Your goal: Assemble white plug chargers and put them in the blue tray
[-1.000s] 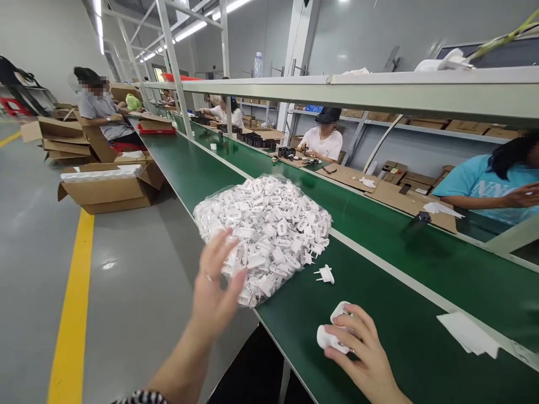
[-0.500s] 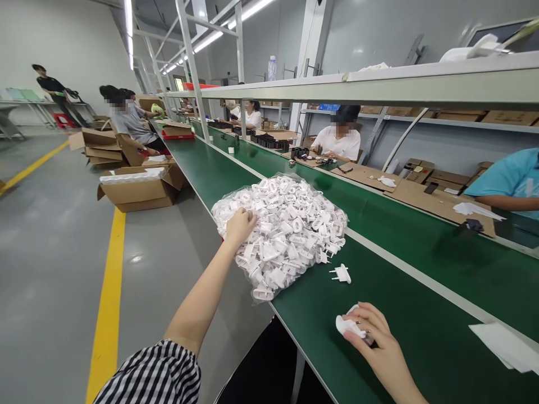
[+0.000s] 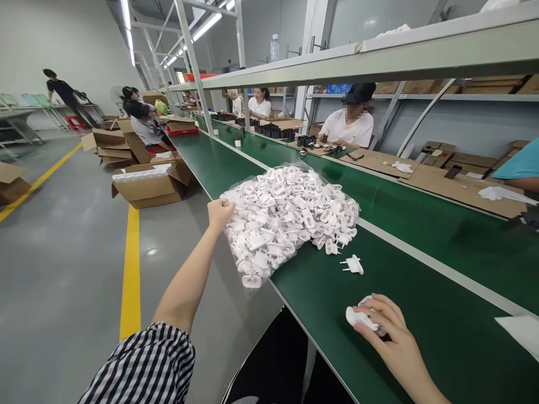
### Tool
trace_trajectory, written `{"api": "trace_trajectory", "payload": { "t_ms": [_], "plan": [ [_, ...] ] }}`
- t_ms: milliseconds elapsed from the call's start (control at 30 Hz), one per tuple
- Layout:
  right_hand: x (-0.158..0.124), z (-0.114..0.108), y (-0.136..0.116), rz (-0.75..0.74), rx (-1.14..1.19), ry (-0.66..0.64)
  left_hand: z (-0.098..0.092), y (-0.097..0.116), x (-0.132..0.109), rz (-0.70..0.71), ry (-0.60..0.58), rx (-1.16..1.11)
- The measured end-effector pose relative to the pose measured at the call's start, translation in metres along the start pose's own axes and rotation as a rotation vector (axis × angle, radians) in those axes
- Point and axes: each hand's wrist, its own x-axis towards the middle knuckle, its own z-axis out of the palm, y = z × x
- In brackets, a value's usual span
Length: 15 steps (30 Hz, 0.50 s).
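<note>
Hundreds of small white pieces fill a clear plastic bag heaped at centre frame on the near edge of a green conveyor belt, with its lower corner hanging just past the belt's rim. The person's left hand reaches up from a striped sleeve at the bottom left and is clenched in a fist on the bag's left edge. At the lower right, the right hand rests on the belt, well apart from the bag, its fingers curled around a white plug part. It may be gripping a second piece underneath, but the fingers hide too much to say. One loose plug piece lies alone on the belt between that hand and the bag, prongs pointing left. A white sheet sits at the right edge of the frame. Across the belt, at upper right, a co-worker in a white shirt sits at a cardboard-covered bench beneath a long shelf. An open cardboard box stands on the grey floor at left, near a yellow floor line.
</note>
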Motion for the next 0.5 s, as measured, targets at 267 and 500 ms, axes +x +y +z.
{"api": "trace_trajectory", "payload": {
  "t_ms": [267, 500],
  "plan": [
    [0.005, 0.002, -0.004, 0.174, 0.130, -0.032, -0.008, 0.004, 0.009, 0.124, -0.098, 0.263],
    [0.020, -0.001, -0.005, 0.469, 0.339, 0.001, -0.023, 0.079, -0.108, 0.542, -0.081, 0.042]
  ]
}}
